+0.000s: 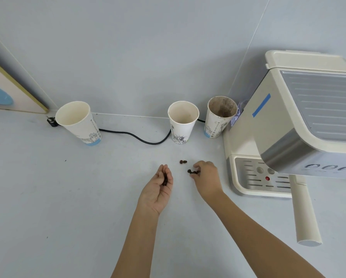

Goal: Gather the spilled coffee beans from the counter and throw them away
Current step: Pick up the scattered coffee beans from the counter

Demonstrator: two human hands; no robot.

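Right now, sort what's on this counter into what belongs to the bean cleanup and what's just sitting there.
Part of the job:
- loose coffee beans on the counter
- beans by the right hand
- beans cupped in the left hand

Just lying about:
- three paper cups
- black power cord
- coffee machine
- framed picture

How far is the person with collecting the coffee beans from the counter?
Partly done. The left hand is cupped, palm up, with several gathered beans in it. The right hand is at a small cluster of beans on the counter. Two more beans lie just beyond. Nothing is thrown away yet; no bin is visible.
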